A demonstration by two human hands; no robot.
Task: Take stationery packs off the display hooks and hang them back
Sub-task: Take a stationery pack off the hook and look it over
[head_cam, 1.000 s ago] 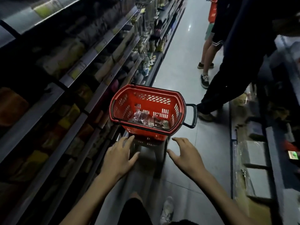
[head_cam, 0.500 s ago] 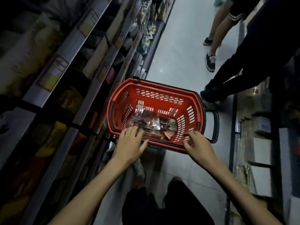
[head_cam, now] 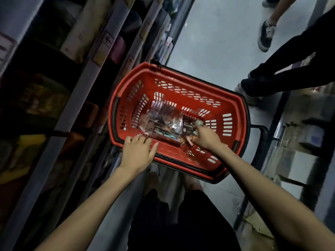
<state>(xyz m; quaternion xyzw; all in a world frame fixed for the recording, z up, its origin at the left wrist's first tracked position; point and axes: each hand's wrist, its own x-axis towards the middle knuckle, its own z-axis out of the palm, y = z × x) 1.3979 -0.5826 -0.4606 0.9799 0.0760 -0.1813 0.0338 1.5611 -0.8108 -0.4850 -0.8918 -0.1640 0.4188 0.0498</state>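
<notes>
At the near rim of the red basket (head_cam: 172,147), the left hand (head_cam: 138,153) rests flat, grip open. Just beyond, the right hand (head_cam: 206,137) dips among the stationery packs (head_cam: 163,122) on the basket floor; whether its grip has closed I cannot tell. Glossy overlapping wrappers may let one slip or snag a neighbour

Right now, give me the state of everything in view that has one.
red basket: upright, carry handles folded down on rim, packs inside.
stationery packs: lying loose on basket floor, off any hook.
left hand: rests on basket's near rim, fingers spread.
right hand: inside basket, fingertips at the packs; grip unclear.
</notes>
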